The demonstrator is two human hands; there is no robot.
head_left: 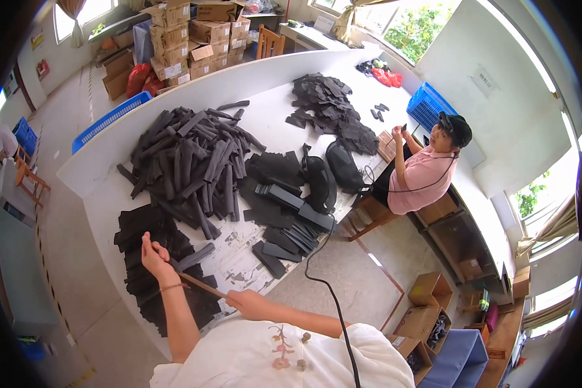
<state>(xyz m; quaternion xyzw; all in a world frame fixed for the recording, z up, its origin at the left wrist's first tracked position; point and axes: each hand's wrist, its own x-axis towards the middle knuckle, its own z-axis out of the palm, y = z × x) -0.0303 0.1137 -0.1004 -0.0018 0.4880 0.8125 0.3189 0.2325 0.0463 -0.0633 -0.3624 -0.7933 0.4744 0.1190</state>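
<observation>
Over a stack of flat black fabric pieces [142, 226] at the near left of the table, my left hand [155, 257] is closed, its fingers drawn together. Whatever it may grip is too small to make out. A dark grey fabric tube [195, 257] lies against it on the right. My right hand [244, 304], close to my body, is wrapped round one end of a thin brown wooden stick [204, 286]. The stick's other end reaches my left hand. Beyond lies a large heap of rolled dark tubes [187, 161].
Right of the heap are stacked dark strips [284, 242], long grey blocks [288, 197] and black pouches [320, 178]. A black cable [330, 284] hangs past the table edge. A co-worker in pink [427, 174] sits at the far right, near a blue basket [430, 107].
</observation>
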